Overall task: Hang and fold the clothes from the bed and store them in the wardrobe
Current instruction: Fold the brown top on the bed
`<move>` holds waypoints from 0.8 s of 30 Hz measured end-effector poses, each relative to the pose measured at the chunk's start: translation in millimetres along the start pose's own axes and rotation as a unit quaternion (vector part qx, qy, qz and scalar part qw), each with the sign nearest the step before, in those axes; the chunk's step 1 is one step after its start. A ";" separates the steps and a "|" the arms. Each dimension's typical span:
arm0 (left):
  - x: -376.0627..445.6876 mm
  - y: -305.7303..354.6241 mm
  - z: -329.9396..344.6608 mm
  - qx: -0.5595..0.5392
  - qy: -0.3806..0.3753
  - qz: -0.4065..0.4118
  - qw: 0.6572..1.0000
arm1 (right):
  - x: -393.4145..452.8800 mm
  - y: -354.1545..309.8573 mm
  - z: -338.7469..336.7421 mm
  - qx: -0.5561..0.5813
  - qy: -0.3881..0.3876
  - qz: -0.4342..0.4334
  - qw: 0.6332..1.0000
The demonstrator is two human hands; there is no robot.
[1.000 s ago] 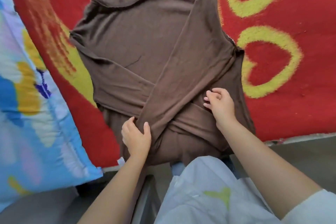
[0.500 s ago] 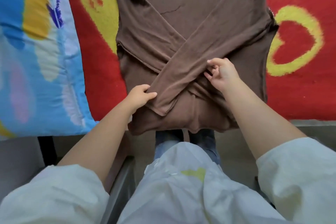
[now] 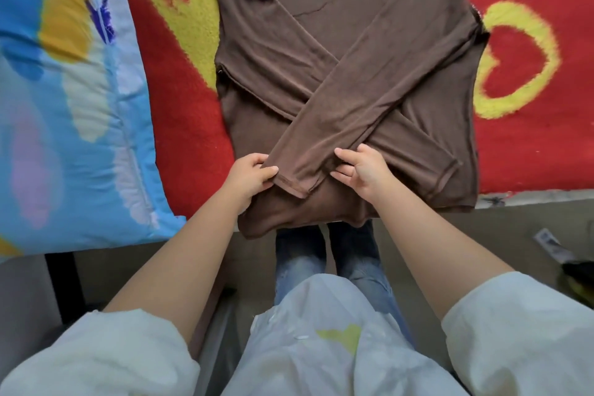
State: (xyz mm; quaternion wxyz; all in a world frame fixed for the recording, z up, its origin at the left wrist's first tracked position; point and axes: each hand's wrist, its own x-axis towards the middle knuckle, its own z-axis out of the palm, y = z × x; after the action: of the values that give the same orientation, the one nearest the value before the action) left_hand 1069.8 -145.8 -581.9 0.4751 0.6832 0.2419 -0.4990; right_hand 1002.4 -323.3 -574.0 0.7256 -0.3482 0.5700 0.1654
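One brown long-sleeved top (image 3: 321, 26) is laid flat on the bed, on a red blanket (image 3: 189, 125) patterned with yellow hearts; its hem hangs over the near bed edge. The fabric is plain, thin and ribbed-looking, with a dark thread-like mark seen on the chest. Both sleeves are folded inward and crossed in an X over the lower body, the sleeve from the right shoulder lying on top, its cuff (image 3: 294, 185) ending near the hem. A second cuff is seen at the right side near the lower edge. That top cuff is pinched by the left hand (image 3: 249, 177), thumb and fingers closed on its edge. The same sleeve is held a little further up by the right hand (image 3: 360, 167), thumb on top and fingers tucked beneath the fabric. No brand, label or readable writing is visible on the top. One blue quilt (image 3: 64, 106) with yellow, white and pink patches is lying at the left, overlapping the blanket. Two yellow hearts are counted at the right. White sleeves and blue jeans (image 3: 302, 267) are worn by the person.
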 end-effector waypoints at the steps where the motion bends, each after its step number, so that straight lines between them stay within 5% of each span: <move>1: -1.7 -2.3 -0.7 -0.014 0.000 0.003 1.000 | -0.4 4.6 0.6 -0.015 0.009 0.013 1.000; 7: -12.3 -20.8 -6.9 0.052 0.061 0.044 0.996 | -8.0 34.2 -1.0 -0.159 0.075 0.032 0.984; 10: -22.2 -41.6 -4.1 0.159 0.168 0.083 0.969 | -15.1 51.8 -10.7 -0.268 0.086 0.014 0.959; 13: -41.4 -73.5 6.3 0.222 0.272 0.107 0.930 | -22.0 72.2 -48.6 -0.308 0.178 0.011 0.935; 15: -51.6 -97.3 16.4 0.171 0.298 0.032 0.939 | -33.2 78.4 -85.1 -0.304 0.263 0.001 0.916; 18: -59.4 -125.0 31.4 0.076 0.235 -0.026 0.969 | -45.9 70.5 -137.7 -0.305 0.367 -0.047 0.877; 21: -57.7 -134.2 38.7 0.000 0.239 -0.005 0.971 | -43.0 51.3 -177.7 -0.371 0.359 -0.167 0.840; 24: -50.8 -128.4 44.3 -0.165 0.247 -0.016 0.955 | -28.8 44.5 -200.8 -0.339 0.297 -0.185 0.873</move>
State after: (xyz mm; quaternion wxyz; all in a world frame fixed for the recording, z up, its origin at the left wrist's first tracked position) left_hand 926.9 -122.4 -590.1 0.4984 0.6932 0.4416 -0.2759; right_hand 822.6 -426.8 -582.7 0.3763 -0.7050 0.5928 0.0998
